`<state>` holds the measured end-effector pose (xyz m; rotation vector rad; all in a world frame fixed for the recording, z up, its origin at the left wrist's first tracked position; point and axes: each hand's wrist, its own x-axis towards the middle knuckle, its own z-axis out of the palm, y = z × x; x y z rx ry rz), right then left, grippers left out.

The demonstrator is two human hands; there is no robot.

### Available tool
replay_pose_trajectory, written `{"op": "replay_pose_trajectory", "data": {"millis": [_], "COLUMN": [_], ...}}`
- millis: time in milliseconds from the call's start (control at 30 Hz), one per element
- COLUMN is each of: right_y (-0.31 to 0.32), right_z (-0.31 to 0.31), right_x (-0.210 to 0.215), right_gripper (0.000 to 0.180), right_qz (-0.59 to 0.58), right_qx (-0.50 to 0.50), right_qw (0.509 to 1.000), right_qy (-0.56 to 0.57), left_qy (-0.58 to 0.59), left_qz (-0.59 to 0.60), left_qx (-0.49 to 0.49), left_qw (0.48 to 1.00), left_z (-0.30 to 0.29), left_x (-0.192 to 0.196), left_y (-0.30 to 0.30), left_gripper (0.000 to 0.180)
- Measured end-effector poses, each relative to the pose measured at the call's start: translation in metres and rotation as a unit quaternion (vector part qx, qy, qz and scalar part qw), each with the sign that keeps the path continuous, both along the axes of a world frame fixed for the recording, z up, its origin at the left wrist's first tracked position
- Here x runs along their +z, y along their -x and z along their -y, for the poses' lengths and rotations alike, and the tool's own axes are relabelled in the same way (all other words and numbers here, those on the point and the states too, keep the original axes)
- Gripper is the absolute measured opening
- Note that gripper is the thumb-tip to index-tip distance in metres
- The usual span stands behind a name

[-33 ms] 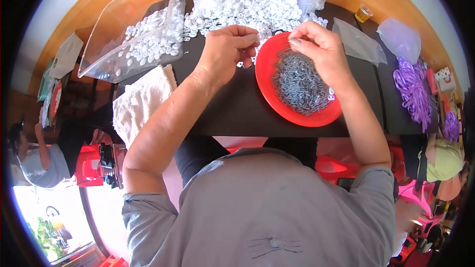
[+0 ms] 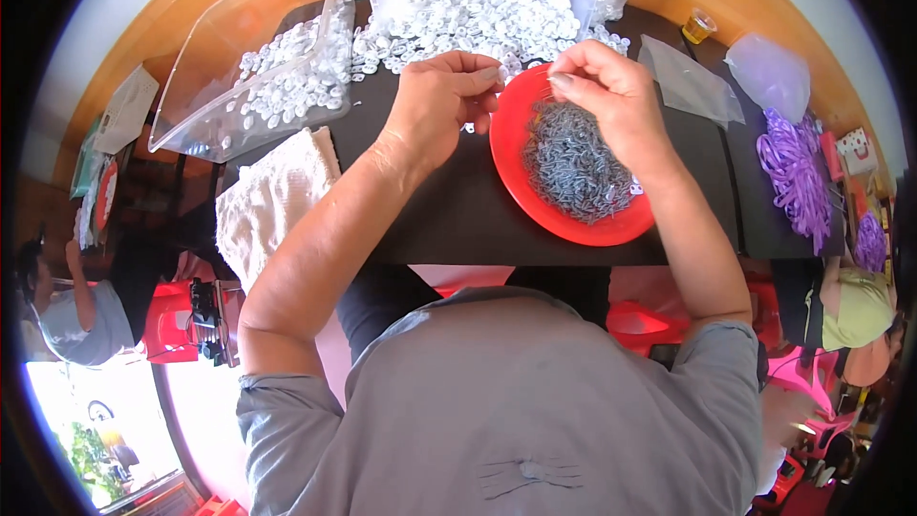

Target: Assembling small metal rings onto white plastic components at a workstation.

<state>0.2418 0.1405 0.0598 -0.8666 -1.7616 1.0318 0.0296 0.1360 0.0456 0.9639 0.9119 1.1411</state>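
On a dark desk [image 2: 430, 220], small grey metal pieces [image 2: 573, 167] fill a red plate [image 2: 509, 158], just nearer the wearer than the right hand's [image 2: 616, 100] bent fingers. The left hand's [image 2: 430, 105] curled fingers sit beside white plastic pieces [image 2: 478, 10]. Whether either hand grips anything is unclear.

A person in a grey short-sleeved T-shirt [image 2: 516, 382], its chest marked with thin dark lines [image 2: 531, 474], and black trousers [image 2: 382, 304]; left hand [image 2: 430, 100] and right hand [image 2: 619, 100] bare.
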Motion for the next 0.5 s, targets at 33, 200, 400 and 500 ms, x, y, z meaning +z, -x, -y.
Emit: {"op": "replay_pose_trajectory", "data": {"millis": [33,200,400,500], "right_y": [0.005,0.025,0.026,0.026], "right_z": [0.001,0.005,0.001,-0.001], "right_x": [0.000,-0.002,-0.010,-0.013], "right_gripper": [0.003,0.002,0.003,0.004], "right_qz": [-0.007,-0.025,-0.032,-0.030], "right_qx": [0.000,-0.044,-0.066,-0.061], "right_qw": [1.000,0.998,0.996,0.997], "right_qy": [-0.008,-0.021,-0.041,-0.034], "left_qy": [0.004,0.005,-0.003,-0.015], "left_qz": [0.022,0.081,0.097,0.082], "left_qx": [-0.003,-0.008,-0.005,-0.012], "left_qw": [1.000,0.997,0.995,0.996], "left_z": [0.003,0.009,0.013,0.012], "left_x": [0.001,0.002,-0.001,-0.006], "left_y": [-0.005,-0.021,-0.028,-0.028], "left_gripper": [0.014,0.013,0.012,0.011]}}
